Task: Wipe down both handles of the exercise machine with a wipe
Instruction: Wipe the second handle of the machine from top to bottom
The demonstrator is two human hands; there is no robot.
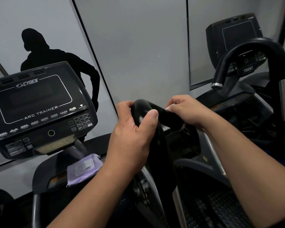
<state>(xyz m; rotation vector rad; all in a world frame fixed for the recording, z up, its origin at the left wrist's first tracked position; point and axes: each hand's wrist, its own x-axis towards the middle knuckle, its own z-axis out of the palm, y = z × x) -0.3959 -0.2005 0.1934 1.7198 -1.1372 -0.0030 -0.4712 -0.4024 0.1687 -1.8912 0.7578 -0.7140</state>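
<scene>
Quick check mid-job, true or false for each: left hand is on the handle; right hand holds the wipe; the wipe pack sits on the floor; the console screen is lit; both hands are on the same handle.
1. The left hand grips the handle. True.
2. The right hand pinches the wipe against the handle. True; only a small white bit of it shows.
3. The wipe pack lies on the floor. False: it rests on the machine's ledge below the console.
4. The console screen is lit. False: it is dark.
5. Both hands are on the same handle. True.
</scene>
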